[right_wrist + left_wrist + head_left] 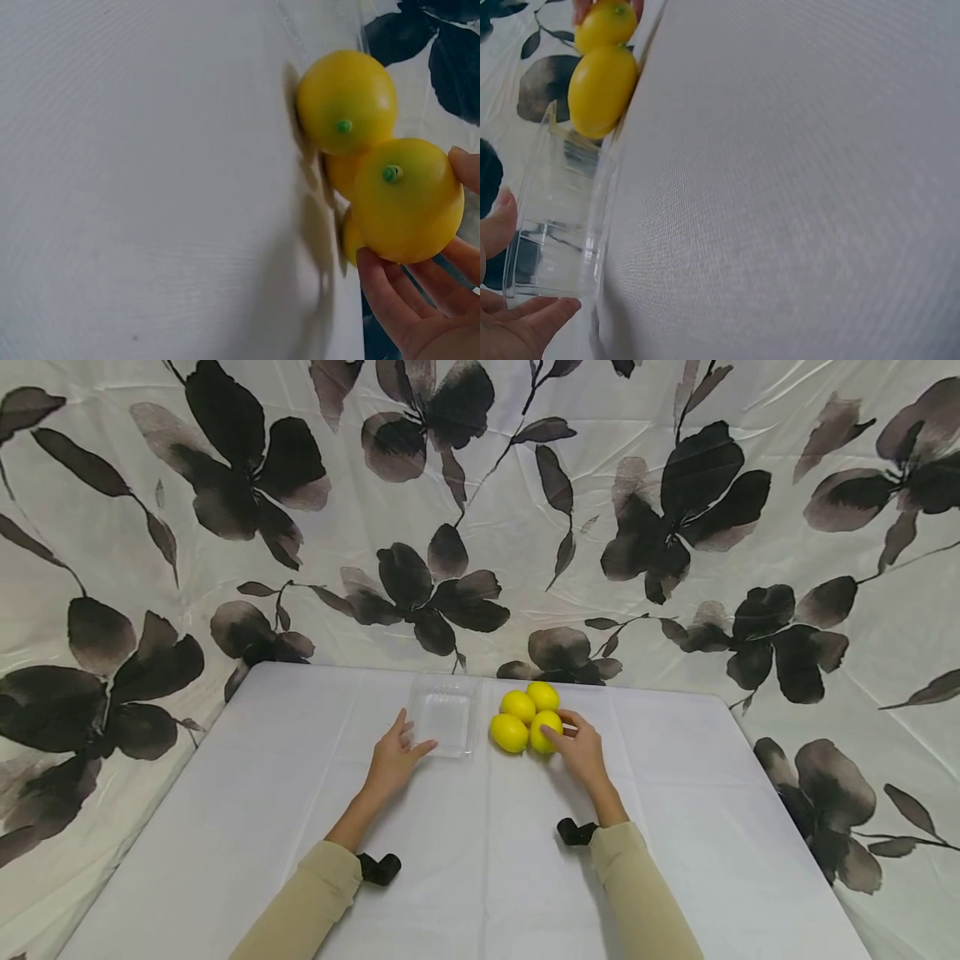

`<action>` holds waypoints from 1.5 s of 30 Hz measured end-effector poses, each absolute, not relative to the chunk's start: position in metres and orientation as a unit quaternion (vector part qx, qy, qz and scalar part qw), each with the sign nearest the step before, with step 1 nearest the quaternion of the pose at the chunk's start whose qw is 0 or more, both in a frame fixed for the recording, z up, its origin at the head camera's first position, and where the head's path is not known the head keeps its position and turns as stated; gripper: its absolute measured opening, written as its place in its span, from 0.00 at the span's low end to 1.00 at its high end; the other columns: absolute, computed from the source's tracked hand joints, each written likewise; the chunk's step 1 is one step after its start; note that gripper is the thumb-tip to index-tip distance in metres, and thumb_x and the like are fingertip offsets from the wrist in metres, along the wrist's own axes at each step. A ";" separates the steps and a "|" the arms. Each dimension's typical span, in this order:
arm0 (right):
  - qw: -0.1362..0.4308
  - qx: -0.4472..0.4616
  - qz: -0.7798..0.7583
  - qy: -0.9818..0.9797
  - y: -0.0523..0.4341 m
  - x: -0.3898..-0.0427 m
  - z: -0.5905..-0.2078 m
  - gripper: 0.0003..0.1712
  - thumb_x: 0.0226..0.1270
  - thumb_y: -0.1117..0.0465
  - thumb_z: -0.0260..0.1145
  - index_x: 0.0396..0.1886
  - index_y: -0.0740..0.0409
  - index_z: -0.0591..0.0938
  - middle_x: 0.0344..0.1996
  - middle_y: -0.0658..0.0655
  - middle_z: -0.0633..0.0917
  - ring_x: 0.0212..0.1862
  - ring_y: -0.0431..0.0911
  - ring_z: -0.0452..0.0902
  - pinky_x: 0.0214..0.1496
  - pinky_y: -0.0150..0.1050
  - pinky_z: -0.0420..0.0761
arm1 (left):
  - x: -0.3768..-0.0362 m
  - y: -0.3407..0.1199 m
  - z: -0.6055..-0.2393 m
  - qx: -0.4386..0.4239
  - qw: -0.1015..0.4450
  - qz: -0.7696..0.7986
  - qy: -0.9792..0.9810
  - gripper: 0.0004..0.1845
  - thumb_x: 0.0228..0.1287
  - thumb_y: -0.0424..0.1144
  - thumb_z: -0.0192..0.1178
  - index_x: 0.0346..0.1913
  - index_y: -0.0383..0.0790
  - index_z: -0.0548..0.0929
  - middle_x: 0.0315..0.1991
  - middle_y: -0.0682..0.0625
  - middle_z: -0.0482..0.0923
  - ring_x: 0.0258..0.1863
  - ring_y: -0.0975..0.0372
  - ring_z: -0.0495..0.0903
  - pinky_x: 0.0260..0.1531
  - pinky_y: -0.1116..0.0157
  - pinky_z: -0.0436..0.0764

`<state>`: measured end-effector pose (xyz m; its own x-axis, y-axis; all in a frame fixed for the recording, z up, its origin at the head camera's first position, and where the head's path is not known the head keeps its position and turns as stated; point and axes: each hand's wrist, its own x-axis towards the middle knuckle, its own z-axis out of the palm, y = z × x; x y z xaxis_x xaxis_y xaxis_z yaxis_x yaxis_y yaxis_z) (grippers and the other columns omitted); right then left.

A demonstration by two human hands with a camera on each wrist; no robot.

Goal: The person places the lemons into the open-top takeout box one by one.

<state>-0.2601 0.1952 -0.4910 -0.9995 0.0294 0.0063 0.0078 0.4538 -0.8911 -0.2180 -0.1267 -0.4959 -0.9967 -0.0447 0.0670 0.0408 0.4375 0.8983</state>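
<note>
Four yellow lemons would be several: a cluster of lemons (509, 732) sits together right of a clear plastic container (444, 720). My right hand (583, 752) holds the nearest right lemon (409, 201), thumb on one side and fingers curled about the other. Green stem nubs show on two lemons in the right wrist view. At the container's left side is my left hand (392, 762), thumb and fingers spread around its near left corner. In the left wrist view the fingers (551, 321) lie along the container wall; firm contact is hard to tell.
A white cloth covers the table (480, 860), whose back edge lies just behind the container and lemons. Behind it hangs a floral-patterned cloth (525, 527). A black wrist device (381, 869) is worn at each sleeve cuff.
</note>
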 end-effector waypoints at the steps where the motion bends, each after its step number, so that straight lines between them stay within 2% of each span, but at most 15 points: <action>1: 0.012 -0.011 0.520 -0.854 0.194 -0.260 -0.489 0.33 0.65 0.47 0.68 0.65 0.57 0.75 0.64 0.61 0.77 0.61 0.58 0.76 0.62 0.52 0.79 | -0.218 -0.127 -0.496 0.001 0.040 -0.532 -0.846 0.48 0.65 0.43 0.66 0.77 0.29 0.48 0.70 0.28 0.63 0.65 0.37 0.69 0.63 0.47 0.73; 16: 0.038 0.014 0.530 -0.847 0.171 -0.261 -0.465 0.32 0.65 0.47 0.69 0.64 0.57 0.76 0.63 0.59 0.78 0.59 0.57 0.78 0.61 0.51 0.80 | -0.213 -0.127 -0.495 0.010 0.036 -0.538 -0.842 0.48 0.65 0.43 0.67 0.77 0.29 0.49 0.70 0.29 0.64 0.65 0.37 0.70 0.63 0.47 0.73; 26: 0.027 0.025 0.567 -0.823 0.137 -0.266 -0.457 0.30 0.63 0.48 0.71 0.63 0.54 0.78 0.61 0.57 0.79 0.59 0.55 0.78 0.63 0.50 0.78 | -0.210 -0.127 -0.493 0.012 0.036 -0.540 -0.841 0.48 0.64 0.42 0.67 0.77 0.28 0.49 0.70 0.28 0.63 0.65 0.36 0.70 0.63 0.46 0.73; 36: 0.032 0.084 0.571 -0.816 0.101 -0.267 -0.451 0.29 0.62 0.52 0.72 0.61 0.57 0.79 0.59 0.58 0.81 0.56 0.56 0.80 0.60 0.50 0.80 | -0.211 -0.123 -0.496 0.016 0.041 -0.531 -0.846 0.49 0.63 0.44 0.68 0.77 0.30 0.50 0.70 0.30 0.65 0.64 0.38 0.71 0.62 0.48 0.74; 45: 0.017 0.115 0.535 -0.836 0.073 -0.275 -0.454 0.30 0.63 0.49 0.71 0.62 0.55 0.79 0.59 0.57 0.82 0.56 0.56 0.80 0.60 0.50 0.80 | -0.210 -0.121 -0.497 0.022 0.038 -0.544 -0.838 0.49 0.62 0.44 0.69 0.77 0.31 0.51 0.71 0.32 0.64 0.66 0.40 0.70 0.63 0.48 0.73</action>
<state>-0.2753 0.0735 -0.4541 -0.9728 -0.1745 0.1521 -0.2112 0.4000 -0.8919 -0.2097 -0.1206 -0.4969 -0.9961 -0.0786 0.0394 0.0040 0.4070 0.9134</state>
